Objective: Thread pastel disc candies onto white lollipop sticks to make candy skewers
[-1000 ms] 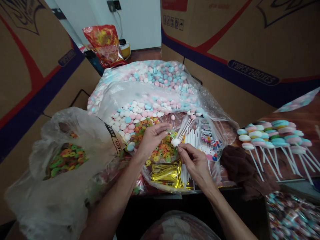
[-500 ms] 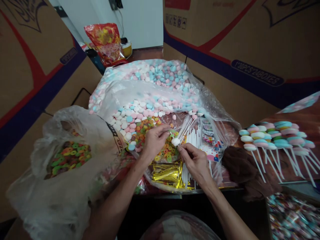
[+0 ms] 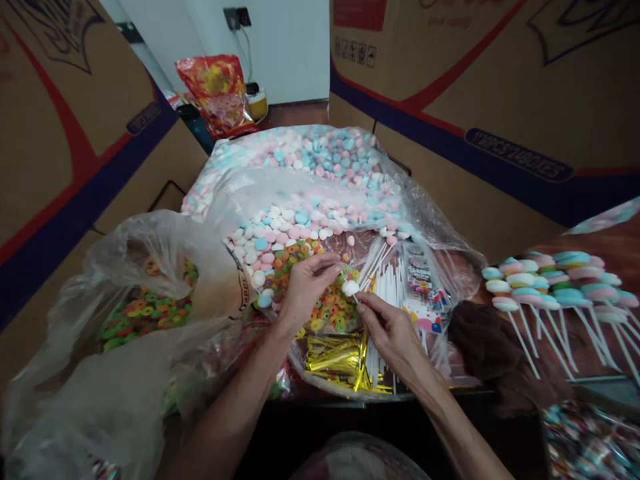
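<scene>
My right hand [image 3: 387, 323] pinches a thin white lollipop stick between thumb and fingers. A white marshmallow [image 3: 351, 288] sits near the top of that stick. Just to the left, the fingertips of my left hand [image 3: 311, 288] are pinched together close to the stick's upper end; what they hold is too small to make out. Beneath both hands lies a pile of colourful gummy rings [image 3: 327, 310]. Beside my right hand is a bundle of white sticks [image 3: 389, 283]. Gold twist ties [image 3: 335, 353] lie in front of the rings.
Behind my hands spreads a large clear bag of pastel marshmallows [image 3: 330, 157]. At left stands a plastic bag [image 3: 135, 387] with gummy rings inside. Finished-looking candy skewers [image 3: 565, 283] lie at right, near a brown cloth [image 3: 480, 333]. Cardboard boxes [image 3: 480, 87] flank the table.
The view has tilted slightly, so things appear lower. My hands stay close together around the stick and marshmallow. The left plastic bag's opening shows more gummy rings.
</scene>
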Available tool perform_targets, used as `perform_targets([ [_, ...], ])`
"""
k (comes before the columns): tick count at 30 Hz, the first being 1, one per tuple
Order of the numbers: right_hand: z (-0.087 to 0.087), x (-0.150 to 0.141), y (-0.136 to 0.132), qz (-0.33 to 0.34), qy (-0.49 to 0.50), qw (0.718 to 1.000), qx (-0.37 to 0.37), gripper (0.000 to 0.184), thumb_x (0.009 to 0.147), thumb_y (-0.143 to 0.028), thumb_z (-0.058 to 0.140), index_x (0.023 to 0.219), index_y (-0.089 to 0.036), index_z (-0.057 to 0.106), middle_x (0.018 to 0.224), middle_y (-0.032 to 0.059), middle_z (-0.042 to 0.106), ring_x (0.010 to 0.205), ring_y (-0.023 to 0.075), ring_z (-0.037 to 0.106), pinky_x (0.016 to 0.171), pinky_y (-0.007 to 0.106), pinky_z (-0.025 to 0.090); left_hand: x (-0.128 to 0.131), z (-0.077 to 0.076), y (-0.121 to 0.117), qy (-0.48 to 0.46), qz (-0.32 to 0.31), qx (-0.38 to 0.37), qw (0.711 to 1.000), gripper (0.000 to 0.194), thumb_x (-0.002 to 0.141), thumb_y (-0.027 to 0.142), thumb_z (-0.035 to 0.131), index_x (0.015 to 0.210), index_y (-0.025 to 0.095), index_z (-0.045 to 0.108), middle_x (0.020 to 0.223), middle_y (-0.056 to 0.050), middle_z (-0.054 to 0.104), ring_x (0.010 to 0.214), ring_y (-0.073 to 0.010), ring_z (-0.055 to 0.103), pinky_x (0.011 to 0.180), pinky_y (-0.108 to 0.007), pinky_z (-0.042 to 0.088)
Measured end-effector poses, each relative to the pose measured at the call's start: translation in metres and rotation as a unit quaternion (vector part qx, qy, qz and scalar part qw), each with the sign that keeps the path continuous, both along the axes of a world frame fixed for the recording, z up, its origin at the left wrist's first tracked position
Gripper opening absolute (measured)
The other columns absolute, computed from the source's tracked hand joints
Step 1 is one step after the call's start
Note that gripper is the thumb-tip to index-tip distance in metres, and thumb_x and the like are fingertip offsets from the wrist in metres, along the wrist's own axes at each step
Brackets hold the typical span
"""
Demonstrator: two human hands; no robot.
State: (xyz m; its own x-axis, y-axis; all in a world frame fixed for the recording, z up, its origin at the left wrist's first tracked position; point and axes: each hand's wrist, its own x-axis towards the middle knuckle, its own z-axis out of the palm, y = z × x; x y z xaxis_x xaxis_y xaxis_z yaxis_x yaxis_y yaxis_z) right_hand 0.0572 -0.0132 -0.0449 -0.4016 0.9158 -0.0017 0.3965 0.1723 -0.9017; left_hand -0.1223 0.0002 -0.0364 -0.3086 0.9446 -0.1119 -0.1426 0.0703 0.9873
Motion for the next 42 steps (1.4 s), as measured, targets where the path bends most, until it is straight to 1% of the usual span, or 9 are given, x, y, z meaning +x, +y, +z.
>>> perform_targets([
  [5,-0.007,-0.003,-0.002,-0.036,0.017,0.999,0.019,0.031,0.095,-0.039,0.048,0.075,-0.018,0.059,0.058,-0.0041,0.042,0.053,0.0107,0.040,0.050,0.021,0.031,0.000,0.009,-0.002,-0.101,-0.018,-0.065,0.993,0.045,0.063,0.028,0.083,0.104,0.017,0.068,0.097,-0.007,0.075,0.089,-0.0166,0.068,0.078,-0.026,0.049],
  [14,-0.006,-0.017,-0.003,-0.066,0.020,0.988,0.139,0.025,0.096,-0.029,0.047,0.076,-0.018,0.058,0.057,-0.0051,0.042,0.049,0.0086,0.037,0.049,0.021,0.027,0.016,0.023,-0.009,-0.131,-0.044,-0.117,0.983,0.045,0.057,0.031,0.086,0.090,0.016,0.060,0.082,-0.002,0.069,0.075,-0.0114,0.063,0.065,-0.021,0.044],
  [17,-0.005,-0.017,0.003,-0.094,0.023,0.987,0.127,0.027,0.096,-0.031,0.047,0.074,-0.018,0.056,0.056,-0.0057,0.041,0.048,0.0085,0.036,0.049,0.022,0.028,0.017,0.023,0.000,-0.079,-0.068,-0.102,0.989,0.039,0.064,0.032,0.082,0.091,0.017,0.058,0.082,-0.002,0.068,0.074,-0.0128,0.063,0.067,-0.024,0.047],
  [20,-0.005,-0.014,0.013,-0.101,0.031,0.988,0.111,0.029,0.096,-0.034,0.048,0.072,-0.019,0.054,0.057,-0.0058,0.040,0.050,0.0088,0.037,0.050,0.022,0.028,0.006,0.026,0.023,0.134,-0.045,-0.048,0.989,0.017,0.079,0.026,0.068,0.093,0.018,0.061,0.086,-0.005,0.069,0.078,-0.0173,0.064,0.071,-0.029,0.048],
  [24,-0.010,-0.010,0.022,-0.117,0.062,0.987,0.092,0.032,0.096,-0.037,0.049,0.070,-0.019,0.052,0.057,-0.0059,0.040,0.051,0.0091,0.036,0.050,0.022,0.029,-0.009,0.027,0.057,0.558,0.071,-0.075,0.824,0.019,0.090,0.020,0.051,0.097,0.017,0.068,0.101,-0.015,0.067,0.099,-0.0299,0.060,0.079,-0.040,0.046],
  [26,-0.012,-0.009,0.022,-0.117,0.070,0.988,0.077,0.031,0.096,-0.038,0.049,0.071,-0.019,0.053,0.057,-0.0057,0.041,0.051,0.0092,0.038,0.050,0.022,0.030,-0.009,0.023,0.065,0.653,0.070,-0.116,0.745,0.023,0.090,0.017,0.048,0.099,0.016,0.069,0.107,-0.018,0.064,0.104,-0.0339,0.057,0.076,-0.041,0.046],
  [29,-0.012,-0.010,0.018,-0.104,0.071,0.990,0.062,0.030,0.096,-0.037,0.049,0.074,-0.019,0.054,0.059,-0.0056,0.042,0.052,0.0095,0.039,0.051,0.022,0.030,-0.005,0.015,0.068,0.702,0.055,-0.121,0.700,0.028,0.089,0.012,0.044,0.102,0.017,0.069,0.109,-0.018,0.062,0.106,-0.0334,0.055,0.077,-0.041,0.045],
  [37,-0.012,-0.012,0.016,-0.092,0.056,0.993,0.049,0.030,0.097,-0.038,0.047,0.075,-0.020,0.054,0.058,-0.0055,0.042,0.052,0.0101,0.039,0.051,0.023,0.029,-0.018,0.006,0.072,0.650,0.017,-0.034,0.759,0.029,0.086,0.011,0.050,0.105,0.021,0.069,0.109,-0.008,0.068,0.105,-0.0272,0.054,0.088,-0.037,0.044],
  [42,-0.012,-0.012,0.016,-0.095,0.039,0.993,0.049,0.031,0.096,-0.038,0.048,0.072,-0.019,0.054,0.056,-0.0052,0.043,0.051,0.0100,0.040,0.051,0.023,0.030,-0.018,0.005,0.082,0.675,-0.007,-0.023,0.737,0.031,0.088,0.008,0.044,0.103,0.020,0.068,0.106,-0.009,0.070,0.102,-0.0288,0.052,0.088,-0.039,0.042],
])
